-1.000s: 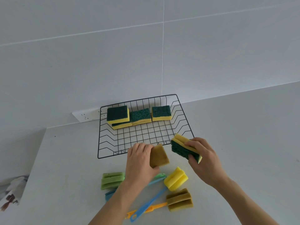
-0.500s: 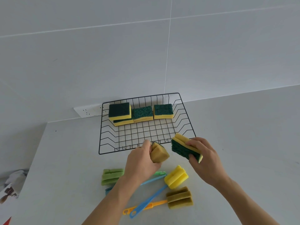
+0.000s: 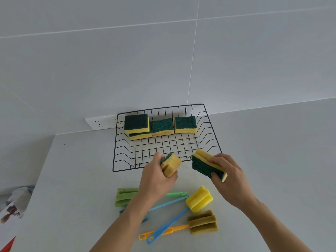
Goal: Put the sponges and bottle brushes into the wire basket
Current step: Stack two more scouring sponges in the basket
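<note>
A black wire basket (image 3: 120,160) stands against the wall with several green-and-yellow sponges (image 3: 162,126) along its far side. My left hand (image 3: 154,177) grips a yellow-and-green sponge (image 3: 171,164) just over the basket's near rim. My right hand (image 3: 229,177) holds another sponge (image 3: 203,165), green face toward me, at the basket's near right corner. On the counter below lie bottle brushes: a green-headed one (image 3: 125,196), a yellow-headed one with a blue handle (image 3: 199,199), and an olive-headed one with an orange handle (image 3: 202,222).
A white wall socket (image 3: 101,122) sits left of the basket. Printed paper or packaging (image 3: 12,211) lies at the counter's left edge. A grey tiled wall rises right behind the basket.
My left hand turned its sponge and lifted it to the basket's near rim. The right hand and its sponge stayed about where they were.
</note>
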